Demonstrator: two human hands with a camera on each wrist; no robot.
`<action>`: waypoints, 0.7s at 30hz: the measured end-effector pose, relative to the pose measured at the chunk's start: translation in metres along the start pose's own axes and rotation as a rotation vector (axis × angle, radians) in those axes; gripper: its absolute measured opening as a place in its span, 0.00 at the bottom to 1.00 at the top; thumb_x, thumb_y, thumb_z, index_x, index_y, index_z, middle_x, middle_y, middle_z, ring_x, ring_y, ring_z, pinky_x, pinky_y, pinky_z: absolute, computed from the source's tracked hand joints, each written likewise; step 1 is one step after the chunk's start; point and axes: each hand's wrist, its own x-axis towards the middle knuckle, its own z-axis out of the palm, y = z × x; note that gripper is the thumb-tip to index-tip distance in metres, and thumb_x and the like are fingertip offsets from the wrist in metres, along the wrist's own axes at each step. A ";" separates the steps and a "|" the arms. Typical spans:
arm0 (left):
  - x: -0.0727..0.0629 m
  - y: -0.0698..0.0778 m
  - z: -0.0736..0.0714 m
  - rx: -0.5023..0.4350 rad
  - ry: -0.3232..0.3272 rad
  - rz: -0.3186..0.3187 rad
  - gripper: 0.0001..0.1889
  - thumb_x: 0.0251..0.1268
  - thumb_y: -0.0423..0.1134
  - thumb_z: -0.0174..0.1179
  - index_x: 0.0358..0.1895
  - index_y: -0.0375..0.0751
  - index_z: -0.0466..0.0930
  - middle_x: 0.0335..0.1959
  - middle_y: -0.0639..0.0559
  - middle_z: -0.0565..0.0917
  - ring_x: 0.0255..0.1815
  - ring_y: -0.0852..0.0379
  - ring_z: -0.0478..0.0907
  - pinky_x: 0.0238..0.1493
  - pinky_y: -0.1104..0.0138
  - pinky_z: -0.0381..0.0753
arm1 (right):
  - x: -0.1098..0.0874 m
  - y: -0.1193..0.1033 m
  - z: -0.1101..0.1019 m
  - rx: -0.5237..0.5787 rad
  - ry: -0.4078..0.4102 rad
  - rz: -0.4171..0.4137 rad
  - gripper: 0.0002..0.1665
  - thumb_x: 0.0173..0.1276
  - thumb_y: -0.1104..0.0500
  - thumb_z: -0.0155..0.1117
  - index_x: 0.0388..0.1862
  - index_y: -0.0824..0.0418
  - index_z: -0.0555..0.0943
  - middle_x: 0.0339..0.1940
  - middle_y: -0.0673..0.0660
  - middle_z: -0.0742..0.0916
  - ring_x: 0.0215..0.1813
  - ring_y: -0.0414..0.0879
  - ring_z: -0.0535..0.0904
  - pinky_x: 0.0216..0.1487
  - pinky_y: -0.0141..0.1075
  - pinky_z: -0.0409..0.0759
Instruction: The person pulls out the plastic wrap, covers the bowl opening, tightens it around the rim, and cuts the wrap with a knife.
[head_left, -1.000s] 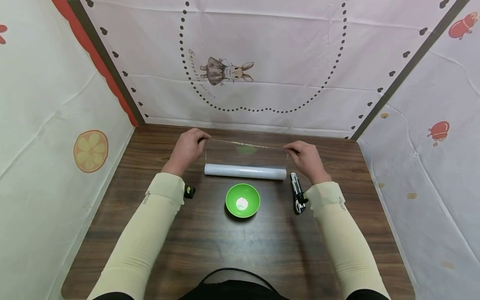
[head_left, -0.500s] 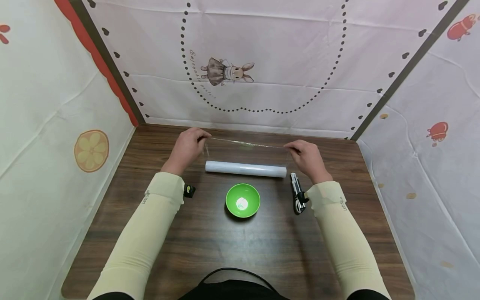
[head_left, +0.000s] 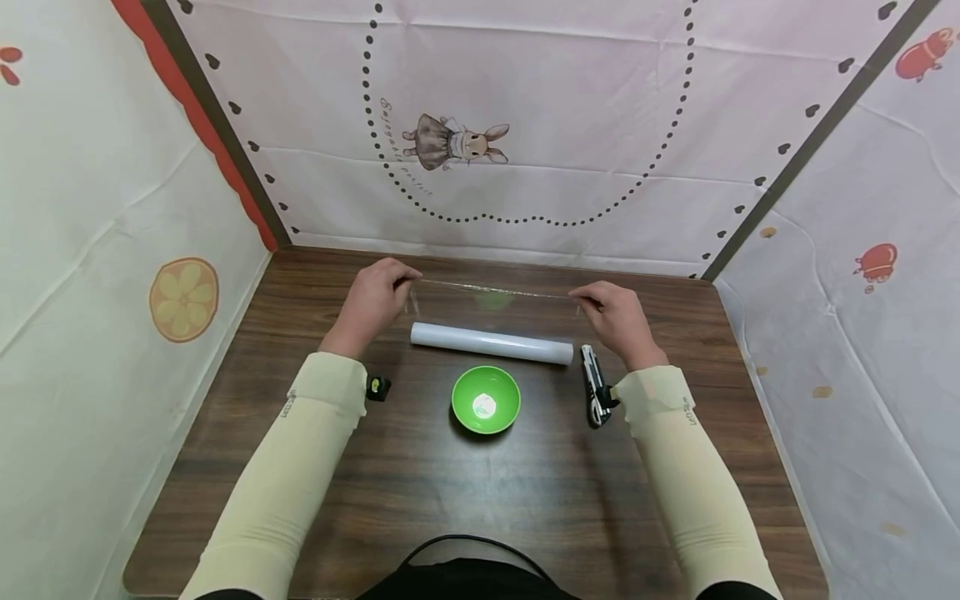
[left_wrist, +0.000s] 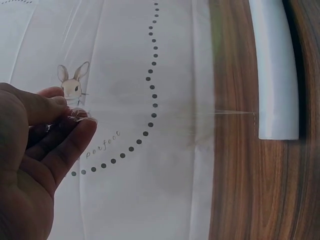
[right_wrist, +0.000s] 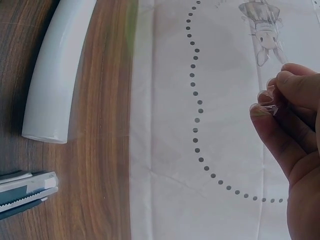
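Observation:
A white roll of cling film lies crosswise on the table behind a green bowl. From it a clear sheet of film stretches toward the back, its edge taut between both hands. My left hand pinches the left corner; in the left wrist view, crinkled film shows between thumb and fingers. My right hand pinches the right corner, and film bunches at the fingertips in the right wrist view. A box cutter lies right of the bowl, nearest the right wrist.
The brown wooden table ends at a patterned back cloth. White side cloths stand left and right. A black cable curves at the front edge by the person's body.
The roll shifts slightly, its right end first away, then back toward the bowl. Both hands keep their pinch on the film and stay almost in place.

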 end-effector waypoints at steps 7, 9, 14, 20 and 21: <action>-0.001 0.003 -0.003 -0.004 0.016 0.012 0.10 0.71 0.34 0.55 0.48 0.38 0.84 0.48 0.44 0.82 0.45 0.49 0.80 0.44 0.57 0.81 | 0.001 0.000 -0.003 -0.002 -0.003 0.006 0.10 0.70 0.61 0.61 0.46 0.60 0.86 0.43 0.58 0.88 0.41 0.49 0.85 0.42 0.44 0.83; -0.001 0.004 -0.004 -0.007 0.016 0.012 0.10 0.71 0.34 0.55 0.48 0.38 0.84 0.48 0.44 0.82 0.45 0.49 0.80 0.44 0.57 0.81 | 0.001 -0.001 -0.004 -0.002 -0.006 0.010 0.10 0.70 0.61 0.61 0.46 0.60 0.86 0.43 0.58 0.88 0.41 0.49 0.84 0.41 0.44 0.83; 0.000 0.006 -0.005 -0.003 0.015 0.009 0.10 0.71 0.34 0.55 0.48 0.38 0.84 0.48 0.44 0.82 0.46 0.49 0.80 0.45 0.57 0.81 | 0.002 -0.002 -0.006 0.004 -0.012 0.021 0.10 0.70 0.62 0.61 0.46 0.60 0.86 0.43 0.58 0.88 0.41 0.50 0.84 0.41 0.45 0.83; 0.001 0.008 -0.007 0.008 0.029 0.022 0.10 0.70 0.32 0.55 0.47 0.38 0.84 0.47 0.44 0.83 0.47 0.48 0.80 0.46 0.56 0.81 | 0.002 -0.002 -0.007 0.009 -0.012 0.030 0.10 0.70 0.62 0.61 0.47 0.60 0.85 0.44 0.58 0.88 0.42 0.50 0.84 0.43 0.44 0.84; 0.001 0.008 -0.007 0.008 0.029 0.023 0.10 0.70 0.32 0.55 0.47 0.38 0.84 0.47 0.44 0.83 0.47 0.48 0.80 0.46 0.56 0.81 | 0.002 -0.003 -0.007 0.008 -0.011 0.031 0.10 0.70 0.62 0.61 0.47 0.60 0.85 0.44 0.58 0.88 0.42 0.50 0.84 0.43 0.44 0.83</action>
